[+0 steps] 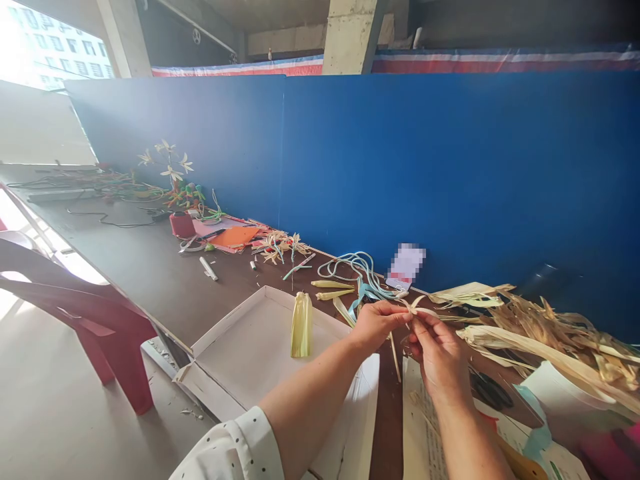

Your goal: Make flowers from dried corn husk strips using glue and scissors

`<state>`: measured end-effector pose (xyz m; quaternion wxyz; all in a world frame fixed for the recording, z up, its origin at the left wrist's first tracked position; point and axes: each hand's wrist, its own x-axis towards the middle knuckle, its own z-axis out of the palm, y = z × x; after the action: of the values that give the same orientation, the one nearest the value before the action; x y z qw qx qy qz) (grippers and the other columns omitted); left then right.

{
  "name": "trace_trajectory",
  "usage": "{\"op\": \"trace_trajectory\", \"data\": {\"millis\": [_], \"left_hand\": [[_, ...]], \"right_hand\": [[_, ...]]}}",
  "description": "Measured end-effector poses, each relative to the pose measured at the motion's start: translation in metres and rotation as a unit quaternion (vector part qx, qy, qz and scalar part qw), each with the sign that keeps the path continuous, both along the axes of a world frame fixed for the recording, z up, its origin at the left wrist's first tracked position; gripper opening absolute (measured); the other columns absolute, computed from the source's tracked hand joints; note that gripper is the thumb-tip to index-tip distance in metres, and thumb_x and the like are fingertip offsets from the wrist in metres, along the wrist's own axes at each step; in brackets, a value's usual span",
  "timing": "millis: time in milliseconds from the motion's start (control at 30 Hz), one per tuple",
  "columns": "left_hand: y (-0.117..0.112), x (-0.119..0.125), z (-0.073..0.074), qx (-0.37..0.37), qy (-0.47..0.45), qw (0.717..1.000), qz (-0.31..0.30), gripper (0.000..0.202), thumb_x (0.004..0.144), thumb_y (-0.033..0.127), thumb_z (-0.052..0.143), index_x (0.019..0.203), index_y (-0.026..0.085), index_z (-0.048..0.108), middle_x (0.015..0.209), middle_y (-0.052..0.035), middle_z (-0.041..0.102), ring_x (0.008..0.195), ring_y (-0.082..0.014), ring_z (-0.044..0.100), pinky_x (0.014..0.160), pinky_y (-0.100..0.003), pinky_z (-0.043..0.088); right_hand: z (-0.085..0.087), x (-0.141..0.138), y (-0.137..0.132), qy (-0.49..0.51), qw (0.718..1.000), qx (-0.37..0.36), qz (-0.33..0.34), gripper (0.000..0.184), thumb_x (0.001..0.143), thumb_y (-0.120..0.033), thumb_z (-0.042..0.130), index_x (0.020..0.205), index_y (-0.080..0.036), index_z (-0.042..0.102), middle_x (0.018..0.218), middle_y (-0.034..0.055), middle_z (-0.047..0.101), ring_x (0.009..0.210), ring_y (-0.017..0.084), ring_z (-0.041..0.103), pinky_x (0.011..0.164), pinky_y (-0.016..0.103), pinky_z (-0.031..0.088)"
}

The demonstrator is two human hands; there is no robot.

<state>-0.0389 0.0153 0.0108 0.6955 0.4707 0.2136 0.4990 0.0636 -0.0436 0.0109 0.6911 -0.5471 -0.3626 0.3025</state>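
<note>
Both of my hands meet over the right half of the table, fingers pinched around a small pale flower (413, 307) with pointed petals that looks made of corn husk. My left hand (377, 325) grips it from the left side. From the right, my right hand (436, 343) closes on its base, and the fingers partly hide the stem. Below and to the left, a yellow-green piece of corn husk (301, 327) lies on a shallow white box (235, 340). Narrow folded husks (333, 293) rest just beyond my left hand.
Dry corn husks (555, 327) are heaped at the right beside a white container (560, 387). Dark-handled scissors (493, 390) lie near my right forearm. Finished husk flowers (173, 172), a red thread spool (182, 225) and orange paper (235, 236) are farther left. A blue partition (425, 160) backs the table; a red chair (115, 347) stands left.
</note>
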Motion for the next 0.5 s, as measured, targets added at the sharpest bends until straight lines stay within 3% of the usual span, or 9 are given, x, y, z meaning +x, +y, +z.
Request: {"op": "trace_trajectory", "data": {"millis": [267,500], "left_hand": [[0.0015,0.0028,-0.0046,0.016,0.033,0.999,0.04,0.037,0.059,0.043,0.079,0.078,0.012,0.074,0.078,-0.0059,0.065,0.073,-0.0142,0.056,0.073,-0.029,0.044],[0.0009,0.0054,-0.0082,0.149,0.111,0.981,0.058,0.024,0.075,0.03,0.068,0.093,0.016,0.075,0.083,-0.0052,0.063,0.078,-0.0138,0.056,0.077,-0.027,0.044]], "right_hand": [[-0.0007,-0.0005,-0.0004,-0.026,1.0,-0.003,-0.002,0.044,0.064,-0.046,0.077,0.097,-0.021,0.067,0.077,0.0008,0.064,0.056,0.011,0.053,0.044,0.021,0.039],[-0.0037,0.0047,0.0005,-0.075,0.994,-0.009,-0.076,0.051,0.063,-0.053,0.075,0.1,-0.02,0.068,0.082,0.0045,0.069,0.054,0.013,0.054,0.046,0.025,0.041]]}}
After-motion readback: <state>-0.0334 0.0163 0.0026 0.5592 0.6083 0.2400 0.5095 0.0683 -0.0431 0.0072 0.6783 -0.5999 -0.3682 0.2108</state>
